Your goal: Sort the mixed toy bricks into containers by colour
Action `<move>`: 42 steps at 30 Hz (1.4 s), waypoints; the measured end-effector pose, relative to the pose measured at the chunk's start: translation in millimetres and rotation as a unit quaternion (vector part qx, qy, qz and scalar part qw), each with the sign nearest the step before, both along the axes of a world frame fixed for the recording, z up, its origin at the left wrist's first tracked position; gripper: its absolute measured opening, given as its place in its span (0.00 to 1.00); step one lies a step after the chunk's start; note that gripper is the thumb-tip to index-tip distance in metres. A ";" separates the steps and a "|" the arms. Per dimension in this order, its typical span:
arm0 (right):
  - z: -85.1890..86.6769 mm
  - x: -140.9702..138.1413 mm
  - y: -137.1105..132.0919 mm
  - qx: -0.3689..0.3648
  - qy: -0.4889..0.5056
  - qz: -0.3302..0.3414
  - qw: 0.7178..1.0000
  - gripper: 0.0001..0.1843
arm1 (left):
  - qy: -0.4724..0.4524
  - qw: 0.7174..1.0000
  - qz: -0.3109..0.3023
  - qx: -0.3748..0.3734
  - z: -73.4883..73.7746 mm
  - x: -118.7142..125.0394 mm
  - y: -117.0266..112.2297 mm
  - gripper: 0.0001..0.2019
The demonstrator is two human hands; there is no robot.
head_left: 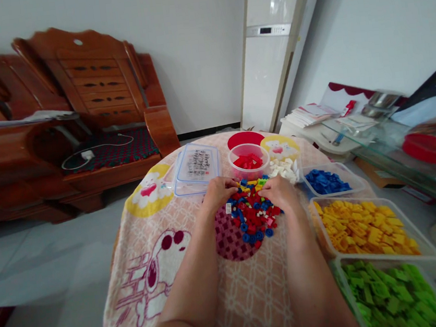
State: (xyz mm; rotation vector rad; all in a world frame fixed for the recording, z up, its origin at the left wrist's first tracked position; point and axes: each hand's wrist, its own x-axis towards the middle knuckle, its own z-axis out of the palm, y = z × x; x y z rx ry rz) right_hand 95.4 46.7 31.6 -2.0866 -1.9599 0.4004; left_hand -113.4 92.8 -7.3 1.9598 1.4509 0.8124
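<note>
A mixed pile of small toy building bricks (253, 217), mostly red and blue with some yellow, green and white, lies on the patterned tablecloth (252, 296). My left hand (219, 192) is at the pile's far left edge, its fingers curled together at the bricks. Across from it, my right hand (280, 192) reaches into the far right side, thumb and fingers drawn together. What either hand pinches is too small to make out. Just beyond the hands stands a round clear tub (250, 169) with red bricks (247, 161) inside. White bricks (284, 169) are heaped beside it.
Clear boxes at the right hold blue bricks (326, 181), yellow bricks (367, 225) and green bricks (394, 295). Box lids (197, 166) lie at the back left, and a red round lid (244, 139) is behind the tub. A wooden chair (95, 88) stands beyond.
</note>
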 end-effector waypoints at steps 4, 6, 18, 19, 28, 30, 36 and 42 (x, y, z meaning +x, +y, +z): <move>-5.3 -2.6 0.5 0.011 -0.008 0.035 0.999 0.10 | -0.021 0.999 0.011 0.025 2.9 2.8 -0.8 0.08; -6.7 -2.6 1.0 0.018 0.016 0.040 0.999 0.11 | -0.046 0.998 0.022 0.037 6.4 4.7 -1.9 0.07; -11.4 -6.3 6.1 0.033 0.317 -0.010 0.948 0.09 | -0.207 0.970 -0.128 -0.016 5.5 42.3 -12.6 0.15; -9.7 -6.2 5.1 0.028 0.336 -0.017 0.941 0.10 | -0.225 0.967 -0.115 -0.018 4.1 43.6 -12.0 0.15; -9.9 21.2 2.9 0.078 0.168 -0.039 0.982 0.12 | -0.399 0.911 0.108 0.009 -6.1 42.9 8.0 0.20; -10.6 23.7 2.6 0.053 0.119 -0.044 0.991 0.11 | -0.422 0.899 0.121 0.006 -7.7 44.2 10.2 0.21; -10.2 20.1 1.3 -0.013 0.076 -0.021 0.997 0.12 | -0.456 0.885 0.091 0.023 -3.2 50.9 6.9 0.21; -7.1 17.2 -1.4 -0.028 0.051 0.017 0.998 0.16 | -0.449 0.891 0.055 0.030 2.0 53.4 2.8 0.22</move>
